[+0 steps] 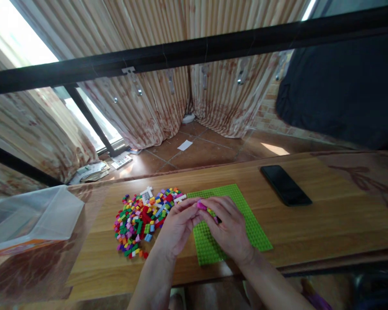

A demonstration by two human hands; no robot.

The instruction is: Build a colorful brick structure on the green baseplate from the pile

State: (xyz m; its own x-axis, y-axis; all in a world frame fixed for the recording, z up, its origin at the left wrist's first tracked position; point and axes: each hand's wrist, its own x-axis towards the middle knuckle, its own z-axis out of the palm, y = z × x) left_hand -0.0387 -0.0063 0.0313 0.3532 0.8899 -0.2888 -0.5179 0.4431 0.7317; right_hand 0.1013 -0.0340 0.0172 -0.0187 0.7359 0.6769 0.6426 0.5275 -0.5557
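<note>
My left hand (181,224) and my right hand (228,226) meet above the left part of a green studded baseplate (245,234). Between their fingertips is a small pink toy brick (201,205), pinched by the left thumb and forefinger and touched by the right fingers too. Closed fingers of the right hand hold a small cluster of joined bricks (211,212), with yellow, green and dark parts showing; most of it is hidden. Left of my hands a loose pile of many-coloured bricks (139,230) spreads over the wooden table.
A black phone (286,185) lies right of the baseplate on the wooden tabletop (323,219). At the far left stands a translucent plastic bin (48,215). Beyond the table, a dark rail (187,54) crosses in front of striped curtains (142,116).
</note>
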